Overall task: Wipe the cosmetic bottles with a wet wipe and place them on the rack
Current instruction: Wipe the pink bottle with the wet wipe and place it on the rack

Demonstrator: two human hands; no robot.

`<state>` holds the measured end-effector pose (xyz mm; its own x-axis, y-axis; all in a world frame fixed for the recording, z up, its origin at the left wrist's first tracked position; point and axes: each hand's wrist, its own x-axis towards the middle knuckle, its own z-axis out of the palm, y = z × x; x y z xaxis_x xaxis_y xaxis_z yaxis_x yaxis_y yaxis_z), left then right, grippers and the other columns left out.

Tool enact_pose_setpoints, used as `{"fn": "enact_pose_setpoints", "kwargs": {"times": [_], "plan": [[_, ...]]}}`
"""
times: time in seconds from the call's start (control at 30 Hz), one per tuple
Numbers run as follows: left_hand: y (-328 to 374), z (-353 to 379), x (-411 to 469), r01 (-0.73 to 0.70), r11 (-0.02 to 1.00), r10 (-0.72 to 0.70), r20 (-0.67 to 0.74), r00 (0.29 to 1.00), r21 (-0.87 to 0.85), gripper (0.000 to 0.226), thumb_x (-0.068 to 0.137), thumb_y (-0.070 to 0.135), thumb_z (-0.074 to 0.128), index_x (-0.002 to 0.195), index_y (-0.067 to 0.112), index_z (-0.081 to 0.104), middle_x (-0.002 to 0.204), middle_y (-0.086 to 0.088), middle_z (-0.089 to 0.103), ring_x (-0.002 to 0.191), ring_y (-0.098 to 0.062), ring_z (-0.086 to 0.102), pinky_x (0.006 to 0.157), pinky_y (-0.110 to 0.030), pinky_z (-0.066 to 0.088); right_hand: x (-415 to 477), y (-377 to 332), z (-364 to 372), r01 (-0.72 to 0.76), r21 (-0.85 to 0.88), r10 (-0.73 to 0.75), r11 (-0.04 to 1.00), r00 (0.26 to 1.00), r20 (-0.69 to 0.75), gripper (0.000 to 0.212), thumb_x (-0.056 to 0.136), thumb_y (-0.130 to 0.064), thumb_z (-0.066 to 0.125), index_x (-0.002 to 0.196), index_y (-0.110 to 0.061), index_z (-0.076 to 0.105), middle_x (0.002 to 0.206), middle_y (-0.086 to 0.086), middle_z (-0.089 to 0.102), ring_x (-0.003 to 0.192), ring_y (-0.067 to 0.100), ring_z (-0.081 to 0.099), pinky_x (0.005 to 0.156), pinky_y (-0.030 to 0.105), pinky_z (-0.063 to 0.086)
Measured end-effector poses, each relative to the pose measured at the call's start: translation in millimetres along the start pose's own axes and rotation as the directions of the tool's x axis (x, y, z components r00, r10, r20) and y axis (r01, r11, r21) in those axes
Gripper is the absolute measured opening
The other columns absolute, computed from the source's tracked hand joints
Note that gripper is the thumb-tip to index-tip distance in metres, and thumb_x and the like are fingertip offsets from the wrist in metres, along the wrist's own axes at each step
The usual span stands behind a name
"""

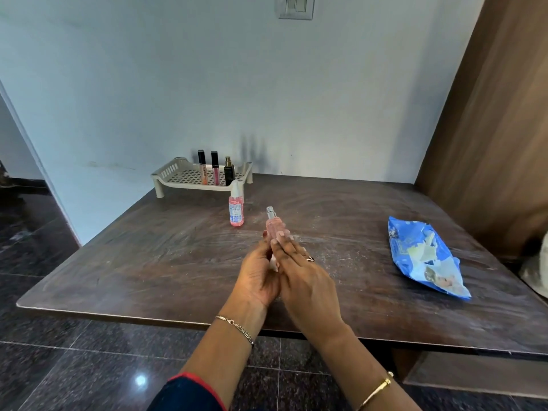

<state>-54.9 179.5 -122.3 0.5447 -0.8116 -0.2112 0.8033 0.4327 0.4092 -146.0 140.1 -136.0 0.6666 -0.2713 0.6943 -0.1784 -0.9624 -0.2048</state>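
Note:
A slim pink spray bottle with a silver top sticks out away from me between both hands, above the middle of the table. My left hand grips its lower part from the left. My right hand lies over it from the right, fingers fairly straight, pressing a white wet wipe against it; only a scrap of the wipe shows between the palms. The beige rack stands at the back left, holding two lip gloss tubes and a black perfume bottle. A pink bottle with a white cap stands in front of the rack.
A blue wet wipe pack lies at the right of the dark wooden table. A wooden panel closes off the right side, and the wall runs behind the rack. The table's front edge is close to my wrists.

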Motion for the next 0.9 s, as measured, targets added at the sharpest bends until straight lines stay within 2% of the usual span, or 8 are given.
{"fn": "enact_pose_setpoints", "kwargs": {"times": [0.13,0.23,0.37,0.43,0.57,0.67,0.77,0.9], "plan": [[-7.9,-2.8,-0.5,-0.005,0.994,0.002,0.026,1.0,0.108,0.029,0.098,0.023,0.046,0.112,0.008,0.066,0.103,-0.01,0.071,0.093,-0.02,0.069,0.09,-0.033,0.052,28.5,0.9,-2.7,-0.155,0.124,0.136,0.98,0.979,0.15,0.049,0.101,-0.017,0.033,0.15,-0.019,0.026,0.157,-0.01,0.017,0.142,0.004,0.021,0.111,0.02,0.022],[-12.7,-0.4,-3.6,0.007,0.988,-0.011,0.027,1.0,0.156,0.034,0.098,0.03,0.045,0.122,0.014,0.062,0.12,-0.01,0.066,0.114,-0.022,0.06,0.103,-0.037,0.043,46.1,2.0,-3.9,-0.249,0.199,0.209,0.948,0.957,0.201,0.049,0.102,-0.016,0.031,0.15,-0.02,0.022,0.158,-0.013,0.008,0.144,0.002,0.013,0.116,0.026,0.023],[-7.3,-0.8,1.5,0.03,0.995,-0.029,-0.021,0.999,0.097,0.028,0.095,0.033,0.049,0.107,0.015,0.068,0.094,-0.006,0.071,0.088,-0.018,0.067,0.088,-0.031,0.051,32.4,-3.2,-2.1,-0.225,0.206,0.18,0.952,0.959,0.218,0.05,0.101,-0.016,0.032,0.15,-0.024,0.022,0.157,-0.012,0.013,0.142,0.006,0.024,0.112,0.026,0.028],[-5.3,-0.3,3.7,0.005,0.998,-0.003,-0.028,1.0,0.059,0.03,0.094,0.038,0.051,0.097,0.015,0.07,0.084,-0.002,0.07,0.077,-0.018,0.067,0.088,-0.033,0.05,14.9,-3.8,0.9,-0.19,0.174,0.155,0.966,0.968,0.196,0.05,0.101,-0.015,0.034,0.149,-0.022,0.024,0.156,-0.008,0.021,0.14,0.011,0.03,0.111,0.03,0.032],[-7.4,1.6,2.5,-0.023,0.992,0.027,-0.033,0.999,0.123,0.035,0.089,0.05,0.051,0.098,0.02,0.067,0.068,-0.001,0.057,0.06,-0.017,0.06,0.064,-0.032,0.057,-9.1,-0.4,7.3,-0.085,0.123,0.08,0.989,0.996,0.039,0.046,0.086,-0.005,0.048,0.131,-0.011,0.057,0.138,0.002,0.052,0.128,0.014,0.049,0.103,0.036,0.045],[-7.9,5.7,0.9,-0.005,0.992,0.005,0.007,1.0,0.127,0.041,0.077,0.053,0.057,0.1,0.022,0.07,0.07,-0.002,0.05,0.064,-0.015,0.052,0.062,-0.031,0.058,-14.1,3.3,2.3,-0.041,0.144,0.05,0.989,0.997,-0.061,0.04,0.085,-0.009,0.045,0.12,-0.011,0.066,0.129,0.002,0.06,0.123,0.012,0.054,0.1,0.03,0.046],[-7.1,8.1,1.3,0.005,0.994,-0.009,0.033,0.999,0.106,0.043,0.084,0.055,0.053,0.105,0.02,0.068,0.073,-0.002,0.055,0.064,-0.018,0.06,0.068,-0.033,0.058,-9.8,3.2,0.6,-0.053,0.137,0.064,0.989,0.995,-0.077,0.04,0.086,-0.008,0.048,0.122,-0.011,0.065,0.13,0.002,0.06,0.125,0.013,0.051,0.104,0.029,0.042],[-9.2,16.2,-5.8,0.045,0.996,-0.052,0.102,0.993,0.073,0.039,0.089,0.047,0.049,0.102,0.015,0.067,0.087,-0.002,0.068,0.075,-0.023,0.07,0.066,-0.035,0.059,10.3,-7.5,-1.5,-0.137,0.087,0.141,0.987,0.989,-0.035,0.043,0.091,-0.01,0.034,0.125,-0.011,0.061,0.137,-0.001,0.052,0.138,0.013,0.033,0.115,0.037,0.026]]}}
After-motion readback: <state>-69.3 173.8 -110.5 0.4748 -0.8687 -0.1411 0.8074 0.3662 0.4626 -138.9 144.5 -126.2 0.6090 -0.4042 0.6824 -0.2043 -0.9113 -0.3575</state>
